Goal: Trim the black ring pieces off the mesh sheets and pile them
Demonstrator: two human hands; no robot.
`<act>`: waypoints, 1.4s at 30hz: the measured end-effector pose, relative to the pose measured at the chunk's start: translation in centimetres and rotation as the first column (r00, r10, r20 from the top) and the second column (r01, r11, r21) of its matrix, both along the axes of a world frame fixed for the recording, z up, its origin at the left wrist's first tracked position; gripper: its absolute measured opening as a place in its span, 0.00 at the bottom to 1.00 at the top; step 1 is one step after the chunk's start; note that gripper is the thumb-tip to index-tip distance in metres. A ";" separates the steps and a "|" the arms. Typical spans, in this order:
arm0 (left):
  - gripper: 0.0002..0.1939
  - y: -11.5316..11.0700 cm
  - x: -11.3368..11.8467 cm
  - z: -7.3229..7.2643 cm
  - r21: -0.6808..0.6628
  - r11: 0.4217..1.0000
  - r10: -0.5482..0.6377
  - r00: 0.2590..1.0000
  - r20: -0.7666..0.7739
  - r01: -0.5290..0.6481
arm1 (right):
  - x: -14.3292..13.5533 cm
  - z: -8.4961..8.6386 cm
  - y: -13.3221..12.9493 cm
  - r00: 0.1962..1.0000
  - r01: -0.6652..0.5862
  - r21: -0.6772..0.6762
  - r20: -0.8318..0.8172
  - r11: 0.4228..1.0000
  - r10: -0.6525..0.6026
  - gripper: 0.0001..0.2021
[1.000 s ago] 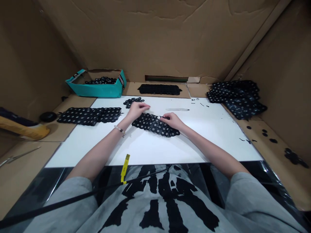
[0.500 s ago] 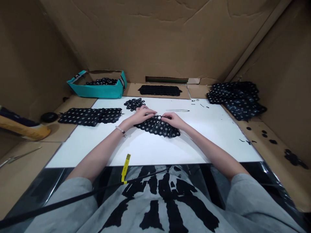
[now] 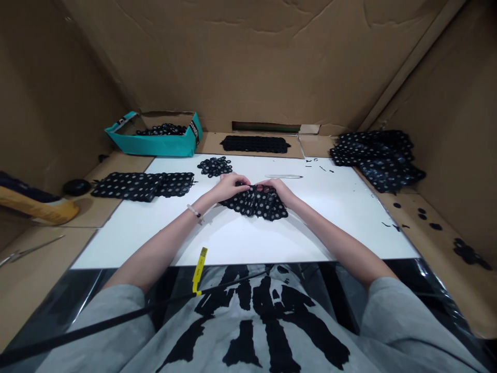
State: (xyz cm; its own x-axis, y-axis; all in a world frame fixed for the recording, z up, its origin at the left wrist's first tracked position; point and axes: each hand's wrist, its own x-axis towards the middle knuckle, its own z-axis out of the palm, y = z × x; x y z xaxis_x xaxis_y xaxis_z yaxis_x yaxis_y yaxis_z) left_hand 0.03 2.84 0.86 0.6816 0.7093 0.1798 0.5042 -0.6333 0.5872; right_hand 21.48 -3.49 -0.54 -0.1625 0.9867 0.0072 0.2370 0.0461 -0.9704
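so the whole work spot is boxed in by brown cardboard walls (image 3: 217, 62), creased along the back one, with a long narrow slot (image 3: 266, 126) cut low in it. the middle of the surface is a big white board (image 3: 295, 241), pretty shiny, with cardboard flaps (image 3: 46, 269) down both sides and along the back.

back left there's a teal box (image 3: 155, 145) with dark ringed bits inside. a crumpled dotted pile (image 3: 380, 150) sits at the back right corner, partly on the board, and a flat dotted strip (image 3: 132, 186) lies over the left edge. a black bundle (image 3: 255, 144) rests on the back flap, and a yellow and dark bottle (image 3: 42, 202) lies on its side at far left.

the spotted cloth (image 3: 260, 204) is mid-board, bunched up. left hand (image 3: 233, 187) has its fingers pinched on the top edge, and the right hand (image 3: 278, 189) grips that same edge just beside it, fingertips partly hidden.

smaller stuff: a heap of dark rings (image 3: 215, 167) just behind the left hand, scissors (image 3: 23, 254) on the left flap, a pale pen (image 3: 283, 176) behind the right hand, black round scraps (image 3: 435, 227) on the right flap, and tiny thread bits (image 3: 332, 171) near the board's back edge.
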 end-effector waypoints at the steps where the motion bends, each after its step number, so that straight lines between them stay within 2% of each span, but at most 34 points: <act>1: 0.14 -0.1 0.1 0.0 0.002 1.000 0.001 1.000 0.000 -0.001 | 0.0 0.0 0.0 1.000 0.006 0.007 0.007 1.000 -0.006 0.18; 5: 0.12 -0.5 0.1 0.1 0.037 0.999 -0.022 1.000 0.012 0.022 | -0.1 -0.7 -0.1 0.993 -0.013 0.081 0.121 0.997 0.003 0.13; 9: 0.12 -1.1 0.0 0.2 0.237 0.972 -0.005 1.000 0.011 0.002 | -0.2 -1.8 0.1 0.988 -0.042 0.138 0.156 0.990 0.020 0.09; 11: 0.13 -1.4 0.0 0.2 0.285 0.958 -0.017 1.000 -0.004 0.018 | -0.2 -2.1 0.3 0.987 -0.058 0.175 0.160 0.983 0.030 0.09; 14: 0.14 -1.6 0.2 0.1 0.268 0.963 -0.007 1.000 -0.003 0.007 | -0.1 -2.4 0.4 0.985 -0.077 0.217 0.170 0.973 0.040 0.10; 18: 0.10 -1.2 0.5 -0.1 0.173 0.984 0.042 0.999 0.021 -0.045 | -0.1 -2.3 0.2 0.977 -0.065 0.198 0.212 0.978 0.022 0.10; 22: 0.11 0.4 0.0 -0.1 0.015 0.987 0.159 0.982 0.107 -0.161 | -0.2 -1.9 0.0 0.962 -0.044 0.175 0.274 0.984 -0.006 0.09; 25: 0.13 2.0 -1.6 -0.2 -0.044 0.932 0.360 0.907 0.220 -0.359 | -0.2 -1.8 0.0 0.953 -0.035 0.162 0.303 0.986 -0.016 0.08; 28: 0.14 3.5 -3.7 -0.4 0.056 0.841 0.515 0.828 0.224 -0.538 | -0.1 -1.8 0.0 0.947 -0.042 0.151 0.320 0.988 -0.009 0.08; 31: 0.12 4.3 -5.0 -0.6 0.123 0.801 0.561 0.806 0.190 -0.586 | -0.1 -1.9 0.0 0.947 -0.038 0.154 0.321 0.987 -0.013 0.08; 34: 0.12 4.1 -4.9 -0.6 0.176 0.774 0.581 0.792 0.187 -0.609 | -0.1 -1.9 0.0 0.950 -0.047 0.158 0.314 0.986 -0.004 0.09; 35: 0.12 3.8 -4.6 -0.6 0.207 0.779 0.563 0.806 0.185 -0.592 | -0.1 -1.9 0.0 0.953 -0.058 0.163 0.303 0.985 0.006 0.09; 37: 0.13 3.0 -3.6 -0.5 0.254 0.848 0.439 0.885 0.157 -0.465 | -0.1 -1.9 0.1 0.960 -0.083 0.188 0.280 0.979 0.028 0.11; 39: 0.15 2.0 -2.4 -0.5 0.228 0.947 0.213 0.973 0.088 -0.227 | 0.0 -1.9 0.2 0.962 -0.095 0.209 0.269 0.973 0.036 0.13; 40: 0.16 1.5 -1.8 -0.6 0.186 0.977 0.098 0.994 0.046 -0.105 | 0.0 -2.0 0.2 0.963 -0.096 0.213 0.265 0.972 0.036 0.13; 42: 0.18 0.6 -0.9 -0.7 0.087 0.994 -0.059 0.998 -0.015 0.060 | 0.0 -2.0 0.3 0.966 -0.102 0.216 0.253 0.971 0.046 0.13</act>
State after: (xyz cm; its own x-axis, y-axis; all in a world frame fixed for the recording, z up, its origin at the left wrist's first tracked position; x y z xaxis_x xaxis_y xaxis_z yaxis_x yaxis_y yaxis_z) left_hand -0.83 3.43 0.11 0.7249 0.6491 0.2308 0.4708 -0.7114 0.5218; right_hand 21.50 -3.19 -2.58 -0.2597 0.9491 0.1785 0.4531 0.2829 -0.8454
